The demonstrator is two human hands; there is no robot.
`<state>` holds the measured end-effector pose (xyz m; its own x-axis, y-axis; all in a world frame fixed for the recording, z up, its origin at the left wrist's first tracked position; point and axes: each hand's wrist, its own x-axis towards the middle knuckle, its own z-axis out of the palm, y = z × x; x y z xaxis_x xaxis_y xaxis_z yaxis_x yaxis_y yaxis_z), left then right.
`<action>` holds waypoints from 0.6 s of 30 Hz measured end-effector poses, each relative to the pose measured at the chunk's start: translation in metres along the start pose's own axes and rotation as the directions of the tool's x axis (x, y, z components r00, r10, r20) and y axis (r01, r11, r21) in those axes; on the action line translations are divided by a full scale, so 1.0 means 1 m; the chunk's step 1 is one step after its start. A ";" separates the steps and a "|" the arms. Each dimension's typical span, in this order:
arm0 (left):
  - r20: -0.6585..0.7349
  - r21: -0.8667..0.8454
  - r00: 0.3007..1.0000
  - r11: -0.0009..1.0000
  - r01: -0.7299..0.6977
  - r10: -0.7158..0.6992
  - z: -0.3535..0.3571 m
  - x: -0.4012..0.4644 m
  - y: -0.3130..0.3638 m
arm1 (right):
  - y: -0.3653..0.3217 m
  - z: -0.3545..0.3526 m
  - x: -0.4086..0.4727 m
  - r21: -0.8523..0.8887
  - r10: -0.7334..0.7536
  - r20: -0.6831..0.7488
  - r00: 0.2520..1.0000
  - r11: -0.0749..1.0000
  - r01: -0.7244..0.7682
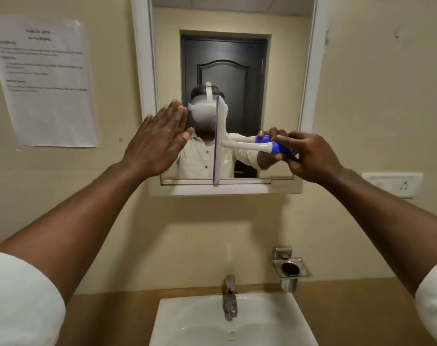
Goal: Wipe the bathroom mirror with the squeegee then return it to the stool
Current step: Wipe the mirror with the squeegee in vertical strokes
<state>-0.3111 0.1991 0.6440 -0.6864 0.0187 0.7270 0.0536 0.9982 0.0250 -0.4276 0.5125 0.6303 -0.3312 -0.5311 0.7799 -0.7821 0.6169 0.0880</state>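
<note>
The white-framed bathroom mirror [282, 71] hangs on the wall straight ahead. A white squeegee [221, 143] with a blue grip presses against the glass, its blade upright and reaching down to the lower frame. My right hand [309, 156] is closed around the blue handle, right of the blade. My left hand [157, 141] is flat with fingers together, against the left edge of the mirror, holding nothing. The stool is out of view.
A white sink [275, 318] with a metal tap [229, 298] sits below the mirror. A metal soap holder [292, 268] is fixed at the right. A printed paper sheet [45, 81] hangs on the left wall, and a switch plate [392, 184] on the right.
</note>
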 end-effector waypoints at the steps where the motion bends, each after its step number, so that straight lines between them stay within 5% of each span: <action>1: 0.000 -0.015 1.000 1.000 -0.009 0.009 0.004 0.003 0.008 | 0.011 -0.004 -0.005 -0.017 0.027 0.006 1.000 1.000 -0.027; 18: -0.017 -0.097 0.984 0.980 -0.176 0.175 0.062 0.044 0.107 | 0.108 -0.087 -0.059 -0.272 0.144 -0.023 0.989 0.951 -0.144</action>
<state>-0.3808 0.3100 0.6365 -0.6540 0.1926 0.7315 0.2439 0.9691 -0.0371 -0.4465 0.6606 0.6477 -0.4283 -0.4236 0.7982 -0.5524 0.8218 0.1398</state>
